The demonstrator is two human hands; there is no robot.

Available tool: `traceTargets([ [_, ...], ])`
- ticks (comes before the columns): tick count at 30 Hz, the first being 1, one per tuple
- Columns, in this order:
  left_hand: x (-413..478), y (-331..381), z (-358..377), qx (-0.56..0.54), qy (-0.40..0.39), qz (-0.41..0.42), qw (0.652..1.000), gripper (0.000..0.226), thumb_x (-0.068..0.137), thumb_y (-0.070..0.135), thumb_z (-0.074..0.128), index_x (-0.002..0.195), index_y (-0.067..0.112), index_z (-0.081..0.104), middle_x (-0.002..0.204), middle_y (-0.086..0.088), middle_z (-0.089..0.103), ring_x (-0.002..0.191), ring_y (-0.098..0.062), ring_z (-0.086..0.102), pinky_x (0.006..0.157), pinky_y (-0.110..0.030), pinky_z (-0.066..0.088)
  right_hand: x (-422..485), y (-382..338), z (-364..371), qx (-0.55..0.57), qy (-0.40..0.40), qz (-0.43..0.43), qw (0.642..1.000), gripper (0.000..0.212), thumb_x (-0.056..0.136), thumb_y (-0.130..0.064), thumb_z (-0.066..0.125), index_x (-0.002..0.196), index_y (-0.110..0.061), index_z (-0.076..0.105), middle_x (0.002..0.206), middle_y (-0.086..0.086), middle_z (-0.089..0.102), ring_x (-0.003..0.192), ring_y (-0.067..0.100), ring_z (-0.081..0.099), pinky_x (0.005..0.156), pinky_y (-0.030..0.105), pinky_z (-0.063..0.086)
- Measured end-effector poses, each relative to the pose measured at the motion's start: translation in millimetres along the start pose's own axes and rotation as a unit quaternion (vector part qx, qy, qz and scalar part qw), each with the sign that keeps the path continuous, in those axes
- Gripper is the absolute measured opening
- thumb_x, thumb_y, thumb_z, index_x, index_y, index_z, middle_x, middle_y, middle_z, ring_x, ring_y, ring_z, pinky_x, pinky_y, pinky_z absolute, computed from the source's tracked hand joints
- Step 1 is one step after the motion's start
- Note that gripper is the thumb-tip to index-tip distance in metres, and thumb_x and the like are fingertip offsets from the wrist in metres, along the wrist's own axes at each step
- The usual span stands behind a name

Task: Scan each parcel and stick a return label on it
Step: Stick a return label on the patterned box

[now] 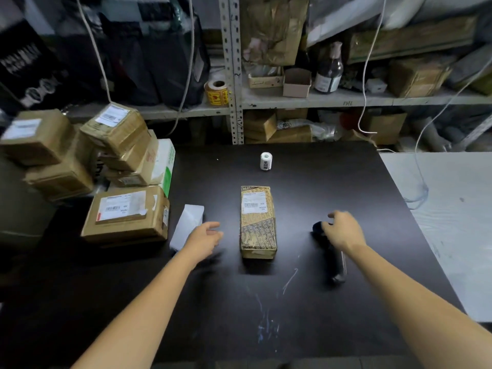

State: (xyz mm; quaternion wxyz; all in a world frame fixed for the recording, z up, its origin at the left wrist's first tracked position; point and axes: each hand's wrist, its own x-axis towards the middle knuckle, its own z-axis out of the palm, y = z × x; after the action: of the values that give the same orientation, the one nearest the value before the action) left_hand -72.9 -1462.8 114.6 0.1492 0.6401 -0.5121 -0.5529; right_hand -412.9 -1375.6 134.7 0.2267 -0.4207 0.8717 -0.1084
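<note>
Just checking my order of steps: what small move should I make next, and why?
Probably close your right hand on the black scanner lying under it and lift it toward the parcel, whose barcode label faces up.

A parcel (257, 222) lies mid-table (266, 315), its shipping label at the 12 o'clock end. Well apart at 12 o'clock stands 1 white roll (265, 161). At 9 o'clock lies a white label strip (187, 226). The left hand (203, 239) hovers between strip and parcel, fingers relaxed. At 3 o'clock lies a black scanner (334, 262), handle toward 6 o'clock. The right hand (344, 230) is over its head, fingers curved; whether it grips is unclear. Boxes (126, 217) are stacked at 10 o'clock.
</note>
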Motion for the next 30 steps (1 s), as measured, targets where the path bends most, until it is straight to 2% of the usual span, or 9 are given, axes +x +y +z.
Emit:
traceTargets([
  [4, -9, -20, -61, 0.081, 0.090, 0.034, 0.992, 0.032, 0.092, 0.015, 0.055, 0.124, 0.019, 0.061, 0.092, 0.000, 0.064, 0.075, -0.014, 0.060, 0.066, -0.024, 0.047, -15, -80, 17, 0.035, -0.030, -0.076, 0.996, 0.038, 0.093, -0.025, 0.055, 0.128, -0.011, 0.062, 0.125, 0.007, 0.067, 0.112, 0.027, 0.062, 0.094, 0.035, 0.049],
  [7, -10, -45, -103, 0.140, 0.132, 0.020, 0.981, 0.028, 0.093, 0.018, 0.060, 0.120, 0.023, 0.063, 0.110, 0.002, 0.067, 0.090, -0.011, 0.059, 0.077, -0.024, 0.045, -38, -150, 47, 0.060, -0.075, -0.138, 0.986, 0.037, 0.093, -0.029, 0.053, 0.126, -0.016, 0.062, 0.122, 0.003, 0.068, 0.105, 0.023, 0.064, 0.093, 0.036, 0.051],
  [11, -3, -74, -126, 0.160, 0.122, 0.000, 0.979, 0.029, 0.091, 0.022, 0.063, 0.119, 0.022, 0.065, 0.101, 0.003, 0.068, 0.094, -0.016, 0.062, 0.081, -0.028, 0.048, -63, -220, 99, 0.033, -0.118, -0.225, 0.967, 0.035, 0.092, -0.028, 0.054, 0.122, -0.014, 0.064, 0.121, 0.005, 0.068, 0.108, 0.024, 0.063, 0.091, 0.031, 0.048],
  [15, 11, -89, -116, 0.159, 0.074, 0.027, 0.984, 0.034, 0.088, 0.016, 0.068, 0.122, 0.016, 0.064, 0.116, 0.000, 0.068, 0.108, -0.016, 0.062, 0.093, -0.026, 0.046, -67, -249, 152, -0.018, -0.185, -0.179, 0.966, 0.028, 0.090, -0.031, 0.055, 0.104, -0.009, 0.067, 0.104, 0.011, 0.070, 0.099, 0.031, 0.064, 0.076, 0.032, 0.048],
  [18, 24, -95, -107, 0.157, 0.056, 0.050, 0.985, 0.024, 0.087, 0.012, 0.066, 0.110, 0.015, 0.068, 0.111, 0.000, 0.070, 0.104, -0.015, 0.063, 0.090, -0.027, 0.049, -61, -253, 180, 0.002, -0.223, -0.124, 0.967, 0.030, 0.090, -0.035, 0.062, 0.098, -0.008, 0.071, 0.095, 0.009, 0.071, 0.093, 0.027, 0.066, 0.071, 0.028, 0.045],
  [22, 33, -96, -105, 0.127, 0.081, 0.064, 0.986, 0.009, 0.087, 0.017, 0.069, 0.096, 0.018, 0.067, 0.096, 0.004, 0.069, 0.088, -0.011, 0.061, 0.072, -0.020, 0.043, -52, -254, 194, 0.137, -0.202, -0.079, 0.967, 0.014, 0.089, -0.022, 0.067, 0.089, -0.007, 0.067, 0.092, 0.011, 0.072, 0.089, 0.026, 0.068, 0.082, 0.038, 0.055],
  [24, 34, -93, -106, 0.095, 0.076, 0.074, 0.990, 0.009, 0.085, 0.017, 0.072, 0.090, 0.021, 0.066, 0.090, 0.006, 0.067, 0.083, -0.008, 0.061, 0.067, -0.017, 0.042, -48, -257, 189, 0.233, -0.190, -0.059, 0.952, 0.012, 0.091, -0.014, 0.065, 0.085, -0.003, 0.064, 0.083, 0.012, 0.069, 0.079, 0.025, 0.067, 0.078, 0.043, 0.058],
  [27, 38, -90, -110, 0.042, 0.033, 0.074, 0.996, 0.015, 0.083, 0.012, 0.075, 0.089, 0.022, 0.065, 0.092, 0.004, 0.070, 0.086, -0.011, 0.064, 0.075, -0.022, 0.048, -46, -268, 177, 0.309, -0.178, -0.040, 0.934, 0.015, 0.092, -0.009, 0.063, 0.078, -0.008, 0.060, 0.072, 0.007, 0.063, 0.066, 0.018, 0.061, 0.061, 0.032, 0.056],
  [30, 41, -87, -112, 0.008, 0.036, 0.062, 0.997, 0.012, 0.086, 0.009, 0.070, 0.095, 0.016, 0.069, 0.096, 0.002, 0.071, 0.089, -0.012, 0.066, 0.075, -0.022, 0.049, -41, -274, 168, 0.273, -0.140, -0.058, 0.950, 0.016, 0.091, -0.013, 0.065, 0.076, -0.010, 0.062, 0.073, 0.007, 0.066, 0.067, 0.019, 0.061, 0.067, 0.035, 0.055],
])
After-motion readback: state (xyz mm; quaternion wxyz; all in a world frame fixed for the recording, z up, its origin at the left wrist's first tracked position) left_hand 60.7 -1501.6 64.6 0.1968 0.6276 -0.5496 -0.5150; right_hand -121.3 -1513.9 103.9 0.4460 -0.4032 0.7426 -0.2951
